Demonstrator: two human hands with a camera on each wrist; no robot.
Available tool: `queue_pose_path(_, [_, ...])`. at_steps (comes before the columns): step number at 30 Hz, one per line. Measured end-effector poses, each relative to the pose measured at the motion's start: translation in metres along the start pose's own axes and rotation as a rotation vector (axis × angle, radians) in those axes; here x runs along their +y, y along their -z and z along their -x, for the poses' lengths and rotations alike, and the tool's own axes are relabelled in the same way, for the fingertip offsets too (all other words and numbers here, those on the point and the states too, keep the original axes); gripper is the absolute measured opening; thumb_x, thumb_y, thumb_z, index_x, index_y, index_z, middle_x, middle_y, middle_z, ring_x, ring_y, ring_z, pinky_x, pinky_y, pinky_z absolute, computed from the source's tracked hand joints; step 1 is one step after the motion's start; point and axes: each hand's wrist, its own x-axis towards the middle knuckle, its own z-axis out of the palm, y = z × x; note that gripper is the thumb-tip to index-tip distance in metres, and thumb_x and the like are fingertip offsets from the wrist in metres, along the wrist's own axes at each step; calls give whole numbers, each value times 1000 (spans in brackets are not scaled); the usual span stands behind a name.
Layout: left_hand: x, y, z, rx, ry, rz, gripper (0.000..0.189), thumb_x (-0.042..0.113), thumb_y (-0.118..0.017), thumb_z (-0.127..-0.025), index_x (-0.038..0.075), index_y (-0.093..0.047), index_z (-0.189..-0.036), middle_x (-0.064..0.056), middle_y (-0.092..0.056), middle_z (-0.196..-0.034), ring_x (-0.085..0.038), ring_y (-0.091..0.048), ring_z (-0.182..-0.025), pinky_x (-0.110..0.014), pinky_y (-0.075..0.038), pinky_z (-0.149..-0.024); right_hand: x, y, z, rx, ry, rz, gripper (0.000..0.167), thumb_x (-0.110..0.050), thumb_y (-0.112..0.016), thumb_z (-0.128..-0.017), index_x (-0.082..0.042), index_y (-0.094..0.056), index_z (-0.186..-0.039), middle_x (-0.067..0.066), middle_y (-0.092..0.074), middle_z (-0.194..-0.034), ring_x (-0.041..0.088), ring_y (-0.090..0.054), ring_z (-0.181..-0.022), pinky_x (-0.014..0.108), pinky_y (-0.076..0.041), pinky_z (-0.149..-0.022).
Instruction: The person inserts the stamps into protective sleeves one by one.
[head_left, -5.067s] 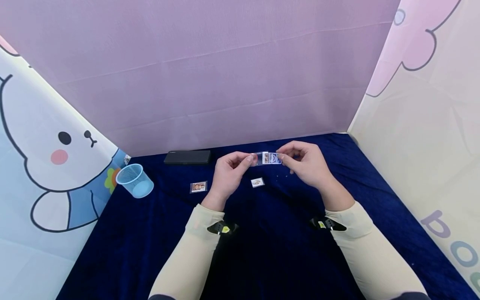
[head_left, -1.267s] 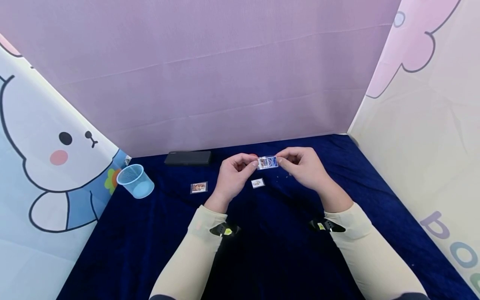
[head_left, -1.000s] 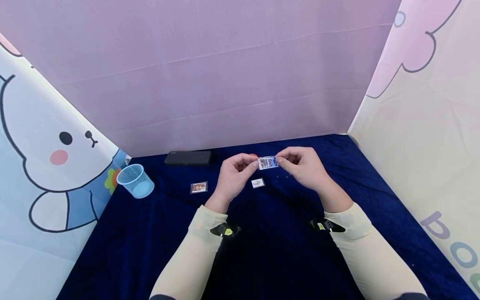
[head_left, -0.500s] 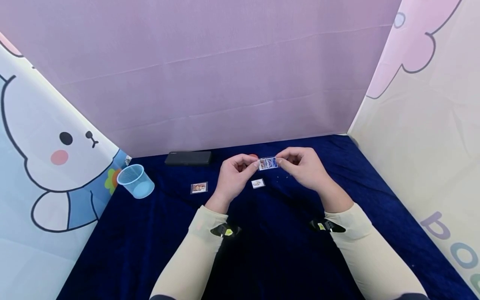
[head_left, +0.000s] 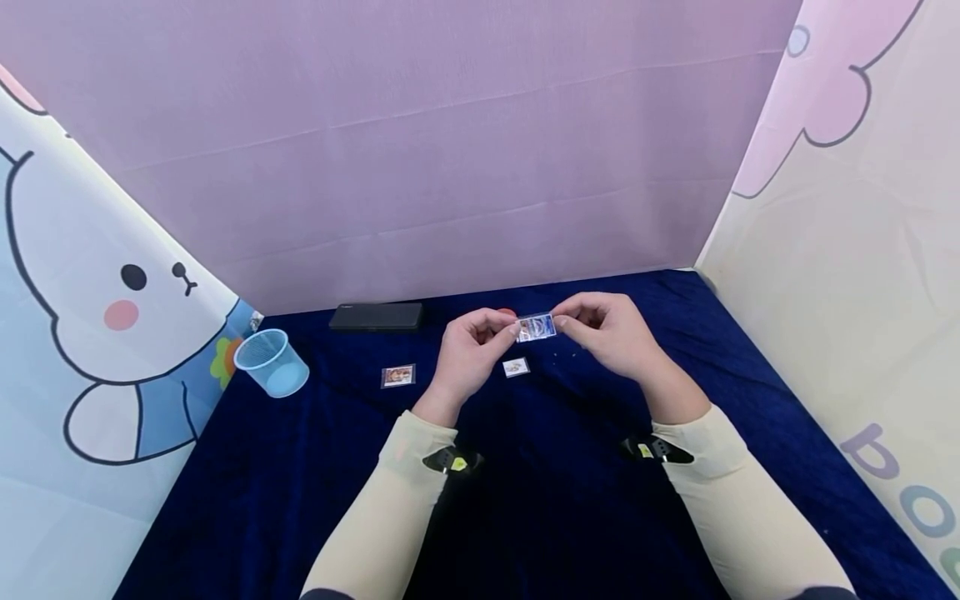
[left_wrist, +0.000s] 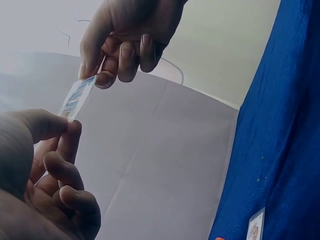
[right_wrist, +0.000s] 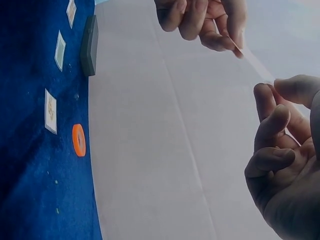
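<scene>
Raised over the table, a small blue-and-white picture card in a clear sleeve (head_left: 536, 327) spans the space between both hands. My left hand (head_left: 471, 350) pinches its left end between thumb and index finger. The right hand (head_left: 611, 333) pinches the opposite end the same way. In the left wrist view the card (left_wrist: 78, 98) appears tilted, its print facing the camera; in the right wrist view it is nearly edge-on. Below the hands, a small white picture card (head_left: 516, 367) lies on the cloth. Another sleeved card (head_left: 397, 376) lies left of my left wrist.
A dark blue cloth (head_left: 300, 500) covers the table. A light blue mesh basket (head_left: 270, 362) stands at the left, and a black flat case (head_left: 377, 316) lies by the back wall. An orange ring (right_wrist: 79, 140) and another flat card (right_wrist: 60, 50) show in the right wrist view.
Five seconds ago the clear sleeve stretched out left of the card; now the card fills it, and the hands are closer together and slightly lower. Over the last second they barely move.
</scene>
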Motion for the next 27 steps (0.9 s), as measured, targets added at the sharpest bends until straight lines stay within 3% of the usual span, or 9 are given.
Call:
queue_pose_path(8, [-15,-5,-5,4,32,-56,10,8,-79,-94,3,-79,-103,-7,-77,-102,-14,-52,-65,-22,-39,-57,3,14,0,45,-9,10,8,-12,-76,-98,-9,-79,-105,6,-70,-81,16,-54,-58,27,-44,-50])
queue_pose_path(15, [-36,-11,-9,-3,103,-110,14,15,-80,-95,4,-81,-103,-4,-76,-106,-9,-63,-83,-23,-47,-70,6,30,0,124,-27,32,8,-11,-74,-99,-8,-80,-105,4,-74,-85,14,-54,-61,25,-43,-53])
queue_pose_path(21, [-52,-15,-15,-33,160,-197,13,23,-79,-97,12,-83,-102,3,-75,-99,-11,-59,-80,-27,-48,-71,8,43,0,190,-24,45,9,-6,-75,-97,-4,-79,-105,0,-74,-83,12,-56,-61,23,-41,-53])
queue_pose_path(27, [-71,-18,-22,-51,185,-239,10,21,-81,-95,13,-84,-100,4,-74,-93,-11,-61,-81,-26,-49,-73,11,53,1,222,-42,48,10,-7,-72,-98,-3,-79,-104,-3,-74,-83,13,-60,-65,23,-44,-54])
